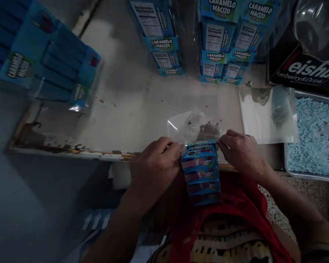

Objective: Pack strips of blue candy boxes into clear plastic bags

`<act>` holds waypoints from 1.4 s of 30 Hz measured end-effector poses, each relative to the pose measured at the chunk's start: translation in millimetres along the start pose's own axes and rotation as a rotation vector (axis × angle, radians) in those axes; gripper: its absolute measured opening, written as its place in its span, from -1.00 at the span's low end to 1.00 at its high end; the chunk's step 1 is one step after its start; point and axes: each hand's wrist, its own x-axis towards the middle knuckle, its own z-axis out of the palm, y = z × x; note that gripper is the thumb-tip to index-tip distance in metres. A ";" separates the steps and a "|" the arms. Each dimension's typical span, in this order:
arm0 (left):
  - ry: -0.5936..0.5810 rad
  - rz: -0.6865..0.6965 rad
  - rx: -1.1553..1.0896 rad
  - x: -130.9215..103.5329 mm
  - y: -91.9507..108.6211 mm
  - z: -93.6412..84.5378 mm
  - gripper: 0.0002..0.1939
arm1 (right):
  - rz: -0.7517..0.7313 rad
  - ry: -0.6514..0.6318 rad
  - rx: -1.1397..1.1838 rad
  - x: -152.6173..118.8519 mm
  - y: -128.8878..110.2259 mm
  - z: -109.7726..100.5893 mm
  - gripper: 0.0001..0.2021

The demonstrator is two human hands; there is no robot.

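At the table's front edge, a stack of blue candy boxes (201,175) stands against the red apron. A clear plastic bag (183,126) lies flat on the table with its mouth at the far end of the stack. My left hand (159,164) is closed, its thumb and finger pinching the bag's edge by the stack's left corner. On the opposite corner, my right hand (239,151) pinches the bag's other edge. The stack's far end meets the bag; how much of it is inside cannot be made out.
Wrapped stacks of blue boxes (164,44) stand along the back, with more boxes (63,62) at the left. To the right are a pile of clear bags (259,124), a metal tray (312,175) of pale blue pieces and a black carton (304,75). The table's edge (98,155) is chipped.
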 end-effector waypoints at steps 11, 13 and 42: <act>0.384 -0.443 -0.135 -14.3 54.1 16.6 -0.84 | 0.143 0.611 0.269 -34.1 -39.9 17.2 -0.78; 0.450 -0.413 -0.162 -14.7 55.4 24.4 -0.86 | 0.142 0.711 0.242 -36.1 -37.9 26.2 -0.76; 0.227 -0.688 -0.496 -50.1 43.4 92.5 -0.78 | 0.093 0.686 0.114 -44.8 -5.2 58.2 -0.80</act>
